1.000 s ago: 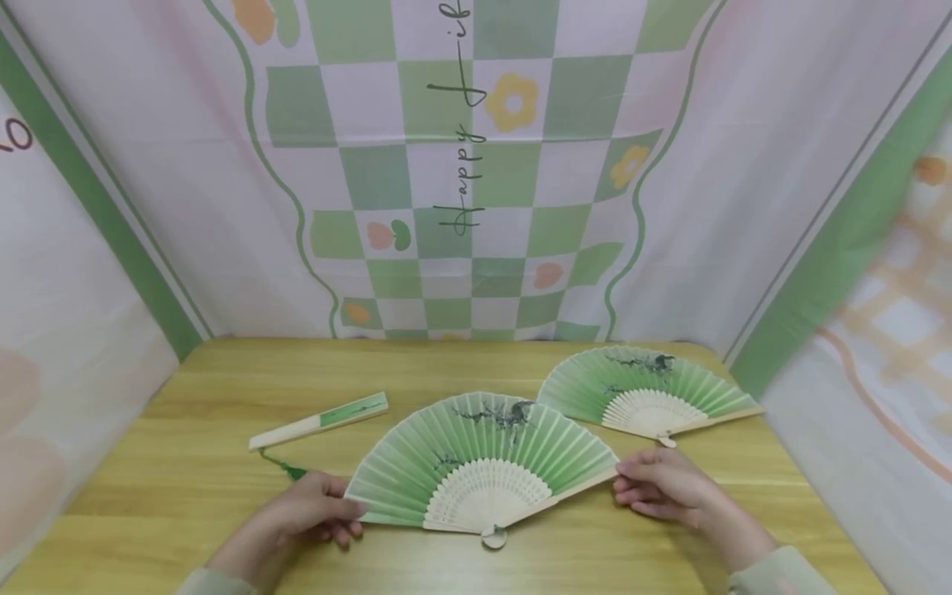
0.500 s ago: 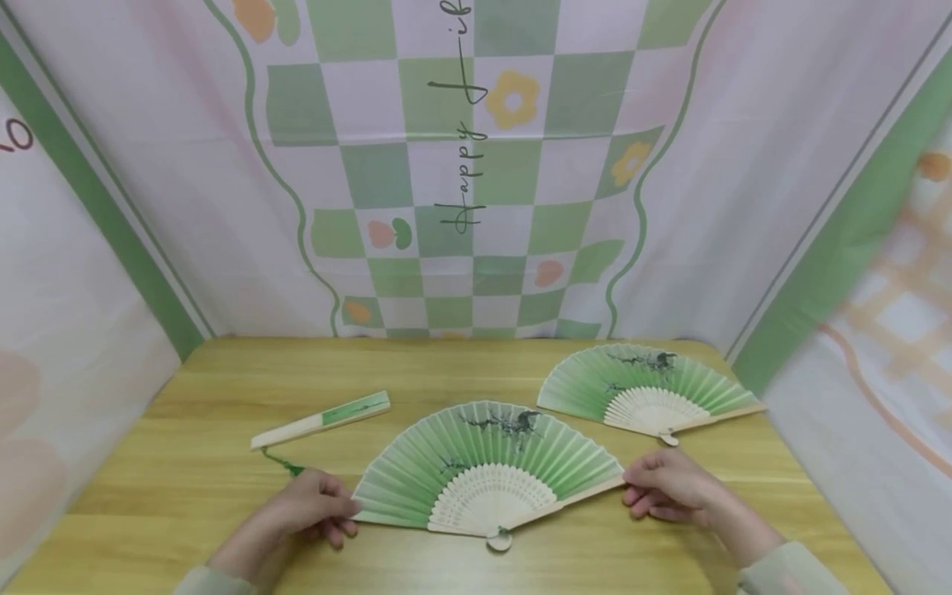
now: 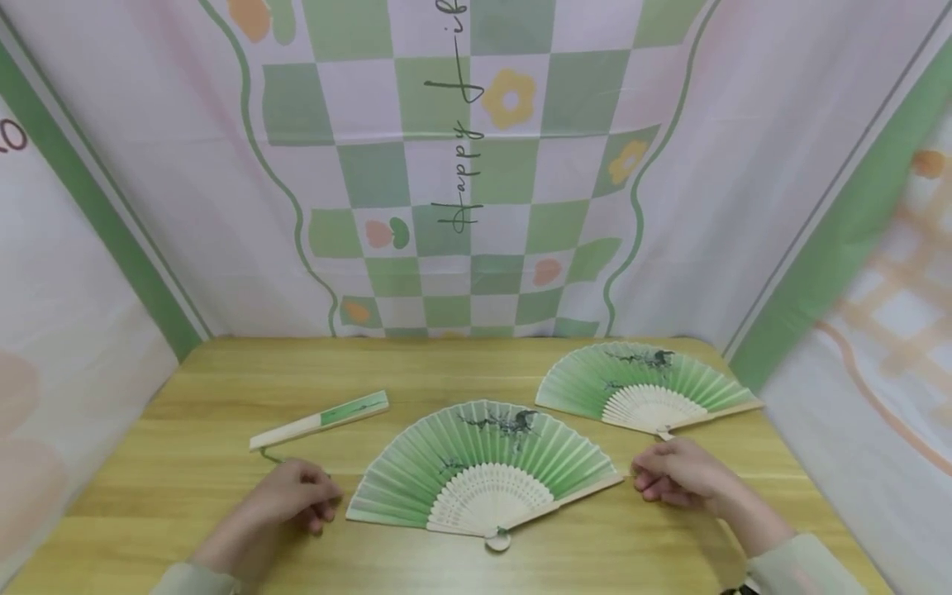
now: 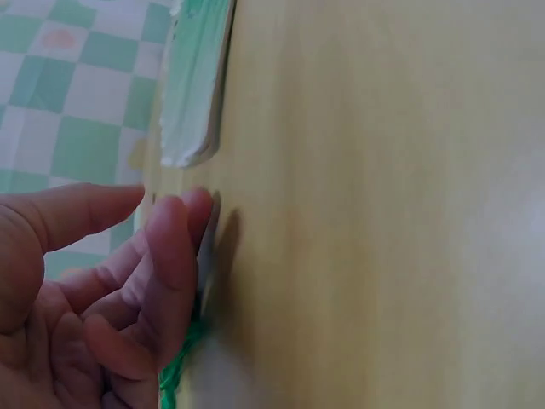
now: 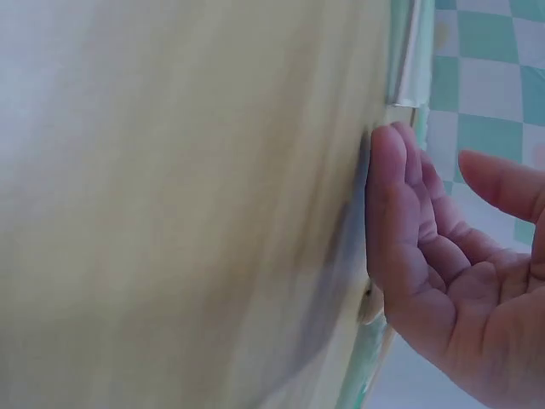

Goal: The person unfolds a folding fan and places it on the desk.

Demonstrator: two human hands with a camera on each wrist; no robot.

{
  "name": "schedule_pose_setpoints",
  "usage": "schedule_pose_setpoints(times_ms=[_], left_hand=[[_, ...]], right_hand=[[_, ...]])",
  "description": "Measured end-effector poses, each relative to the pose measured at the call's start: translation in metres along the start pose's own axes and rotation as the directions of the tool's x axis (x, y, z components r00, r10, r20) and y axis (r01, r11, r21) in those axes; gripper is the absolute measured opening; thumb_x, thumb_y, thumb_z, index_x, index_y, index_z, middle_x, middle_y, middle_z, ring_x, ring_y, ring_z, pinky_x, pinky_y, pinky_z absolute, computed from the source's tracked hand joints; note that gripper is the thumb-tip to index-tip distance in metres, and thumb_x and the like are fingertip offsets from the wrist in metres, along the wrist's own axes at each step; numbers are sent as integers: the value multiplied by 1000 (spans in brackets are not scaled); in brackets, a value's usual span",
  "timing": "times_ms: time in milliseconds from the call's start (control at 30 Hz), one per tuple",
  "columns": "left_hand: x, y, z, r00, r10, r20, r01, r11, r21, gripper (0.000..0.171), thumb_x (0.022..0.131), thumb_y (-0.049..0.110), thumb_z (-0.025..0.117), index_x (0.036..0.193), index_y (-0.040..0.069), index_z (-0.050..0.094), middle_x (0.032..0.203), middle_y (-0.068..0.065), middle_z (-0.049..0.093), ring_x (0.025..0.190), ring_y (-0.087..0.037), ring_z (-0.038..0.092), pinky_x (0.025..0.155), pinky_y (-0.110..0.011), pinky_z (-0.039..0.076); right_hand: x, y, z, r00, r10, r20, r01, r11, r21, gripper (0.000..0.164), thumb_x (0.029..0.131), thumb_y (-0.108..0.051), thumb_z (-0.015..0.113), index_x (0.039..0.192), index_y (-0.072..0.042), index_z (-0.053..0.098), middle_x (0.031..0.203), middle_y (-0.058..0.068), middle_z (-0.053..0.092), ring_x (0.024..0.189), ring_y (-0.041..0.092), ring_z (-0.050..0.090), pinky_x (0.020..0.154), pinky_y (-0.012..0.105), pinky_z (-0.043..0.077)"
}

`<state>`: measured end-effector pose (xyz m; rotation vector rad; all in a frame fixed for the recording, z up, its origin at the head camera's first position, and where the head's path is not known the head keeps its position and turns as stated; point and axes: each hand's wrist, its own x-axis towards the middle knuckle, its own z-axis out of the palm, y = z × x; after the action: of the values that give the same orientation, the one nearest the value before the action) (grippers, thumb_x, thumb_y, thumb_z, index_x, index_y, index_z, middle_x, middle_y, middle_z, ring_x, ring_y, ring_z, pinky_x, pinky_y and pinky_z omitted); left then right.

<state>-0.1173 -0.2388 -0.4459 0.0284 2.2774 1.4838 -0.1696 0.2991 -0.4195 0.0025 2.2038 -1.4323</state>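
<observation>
A green folding fan [image 3: 483,471] lies spread on the table at the front middle, with a dark bird-and-branch print and pale ribs. Just off its left end is my left hand [image 3: 286,500], fingers loosely bent and holding nothing. In the left wrist view a gap shows between thumb and fingers, and the fan's end [image 4: 194,111] lies beyond the fingertips. My right hand [image 3: 684,475] is a little off the fan's right guard stick. The right wrist view shows its thumb [image 5: 502,183] apart from the fingers, with nothing between them.
A second spread green fan [image 3: 647,388] lies at the back right, behind my right hand. To the left is a folded fan [image 3: 320,421] with a green tassel [image 4: 174,371], partly hidden by my left hand. Patterned cloth [image 3: 439,173] hangs behind the wooden table [image 3: 446,364].
Both hands have let go of the front fan and drawn apart, the left hand to the left, the right hand slightly right. Earlier the fan slid slightly right and nearer; now it lies still.
</observation>
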Motion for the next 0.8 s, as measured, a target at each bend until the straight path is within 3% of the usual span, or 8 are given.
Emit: schedule_pose_setpoints(times_ms=[167,367,667,800], left_hand=[[5,9,-13,990,70,-123,-57,993,103,18,95,7,60,98,-10,64,77,-9,68,66,-16,65,62,-28,58],[9,20,-29,946,155,-283,-61,947,314,15,96,11,61,99,-3,67,83,-6,71,76,-16,65,69,-31,56],[17,26,-59,915,212,-344,-43,897,440,25,97,14,61,110,-5,67,98,-17,70,85,-22,63,67,-32,52],[24,23,-68,905,230,-357,-32,875,482,26,97,14,61,112,-6,66,102,-21,70,89,-28,65,73,-41,55]], right_hand=[[8,-14,-2,999,-45,-31,47,997,66,29,102,-12,49,111,13,60,82,1,72,73,10,70,68,23,59],[22,-36,6,993,-106,-53,112,987,114,36,102,-11,48,119,21,52,86,4,73,79,12,71,79,28,60],[48,-72,32,989,-137,-61,144,981,134,44,102,-14,51,131,19,46,96,6,71,87,16,72,83,27,59],[60,-84,43,989,-133,-64,142,975,168,46,103,-16,49,135,17,44,100,6,72,90,16,72,86,26,58]])
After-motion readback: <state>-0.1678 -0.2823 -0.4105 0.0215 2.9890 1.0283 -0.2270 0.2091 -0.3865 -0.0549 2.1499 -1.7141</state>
